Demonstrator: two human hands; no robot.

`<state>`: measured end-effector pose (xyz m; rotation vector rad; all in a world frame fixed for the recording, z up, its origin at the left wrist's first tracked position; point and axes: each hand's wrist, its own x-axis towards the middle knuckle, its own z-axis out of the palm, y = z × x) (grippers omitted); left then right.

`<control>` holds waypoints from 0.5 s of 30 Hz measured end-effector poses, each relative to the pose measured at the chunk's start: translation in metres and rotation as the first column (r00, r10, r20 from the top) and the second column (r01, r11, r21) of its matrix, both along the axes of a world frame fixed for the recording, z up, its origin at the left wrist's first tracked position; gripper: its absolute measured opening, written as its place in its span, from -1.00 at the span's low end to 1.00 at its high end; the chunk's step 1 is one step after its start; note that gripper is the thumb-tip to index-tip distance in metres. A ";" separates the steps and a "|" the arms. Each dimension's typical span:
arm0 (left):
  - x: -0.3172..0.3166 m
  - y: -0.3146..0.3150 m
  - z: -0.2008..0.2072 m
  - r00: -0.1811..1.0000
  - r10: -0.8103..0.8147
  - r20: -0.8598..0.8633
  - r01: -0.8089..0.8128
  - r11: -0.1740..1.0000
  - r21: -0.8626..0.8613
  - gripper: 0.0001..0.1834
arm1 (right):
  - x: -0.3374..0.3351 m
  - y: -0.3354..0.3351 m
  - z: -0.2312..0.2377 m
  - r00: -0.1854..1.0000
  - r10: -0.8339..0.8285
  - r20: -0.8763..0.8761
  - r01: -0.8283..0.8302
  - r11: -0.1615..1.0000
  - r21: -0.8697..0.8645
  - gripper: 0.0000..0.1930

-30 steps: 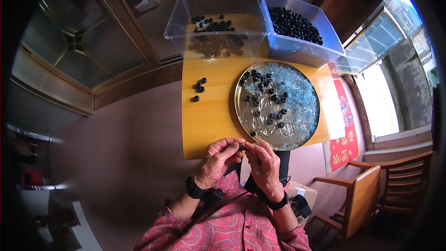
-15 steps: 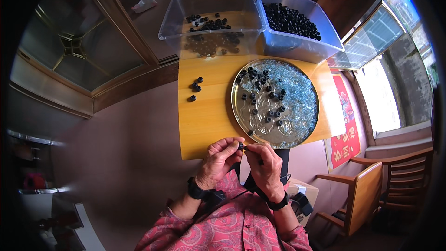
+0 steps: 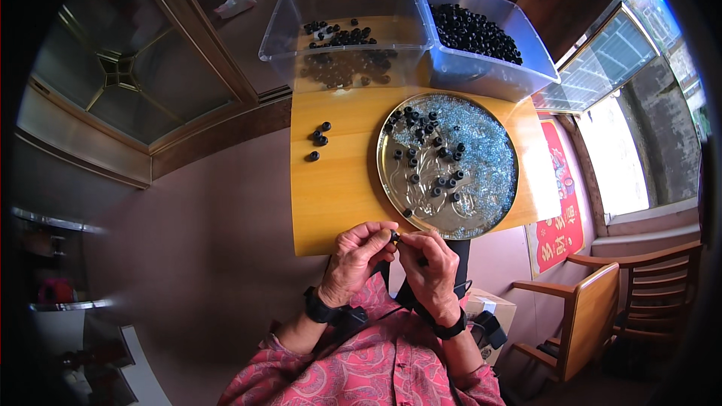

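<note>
Between the thumb and index finger of my left hand [image 3: 356,257] is a small black round piece [image 3: 394,236], at the near edge of the table. My right hand [image 3: 432,268] meets it from the other side, its thumb and fingertips pressed together right against the piece. Another dark bit [image 3: 423,262] shows within the curled right fingers; its shape is mostly hidden. Just beyond my hands lies a round metal tray [image 3: 382,180] with several loose black pieces [image 3: 436,192] and a spread of tiny clear-blue beads [image 3: 489,158].
Several black pieces [image 3: 322,140] lie on the wooden table [image 3: 331,195] left of the tray. At the back stand a clear plastic bin [image 3: 271,26] with some black pieces and another plastic bin [image 3: 489,79] heaped with them. A wooden chair [image 3: 590,316] stands at the right.
Both hands stay close together at the table edge. The fingertips and the black piece have shifted very slightly; the whole view has moved a little.
</note>
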<state>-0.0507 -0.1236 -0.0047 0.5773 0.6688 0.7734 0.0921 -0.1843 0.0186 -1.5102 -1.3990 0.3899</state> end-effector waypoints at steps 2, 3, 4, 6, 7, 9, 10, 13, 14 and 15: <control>0.000 0.000 -0.001 1.000 0.002 -0.011 -0.002 1.000 0.008 -0.78 | 0.000 -0.001 0.000 1.000 -0.004 -0.014 0.004 1.000 -0.013 -0.78; 0.000 -0.001 -0.001 1.000 0.005 -0.022 -0.004 1.000 0.017 -0.78 | -0.001 -0.001 0.001 1.000 -0.009 -0.028 0.008 1.000 -0.024 -0.79; 0.000 -0.001 0.000 1.000 0.005 -0.022 -0.004 1.000 0.018 -0.78 | -0.001 -0.002 0.002 1.000 -0.009 -0.029 0.008 1.000 -0.024 -0.79; -0.001 -0.002 0.002 0.998 0.015 -0.059 -0.012 0.999 0.040 -0.77 | -0.002 -0.002 0.004 0.999 -0.008 -0.046 0.006 1.000 -0.028 -0.81; -0.001 -0.003 0.002 0.998 0.014 -0.059 -0.012 0.999 0.040 -0.77 | -0.002 -0.002 0.003 0.999 -0.008 -0.047 0.007 1.000 -0.028 -0.81; -0.001 -0.003 0.002 0.996 0.026 -0.081 -0.020 0.997 0.070 -0.77 | -0.003 -0.002 0.003 0.997 -0.010 -0.080 0.009 1.000 -0.020 -0.82; -0.001 -0.004 0.002 0.996 0.027 -0.082 -0.021 0.997 0.071 -0.77 | -0.003 -0.003 0.002 0.997 -0.009 -0.081 0.008 1.000 -0.020 -0.82; -0.001 -0.004 0.003 0.995 0.037 -0.095 -0.027 0.995 0.097 -0.78 | -0.003 -0.005 -0.002 0.984 -0.034 -0.173 0.019 0.996 -0.086 -0.82; 0.000 -0.004 0.004 0.994 0.038 -0.102 -0.028 0.994 0.105 -0.78 | -0.003 -0.005 -0.007 0.962 -0.043 -0.269 0.017 0.995 -0.099 -0.84; 0.000 -0.004 0.004 0.993 0.040 -0.109 -0.027 0.993 0.113 -0.79 | -0.003 -0.005 -0.010 0.930 -0.054 -0.362 0.013 0.994 -0.113 -0.86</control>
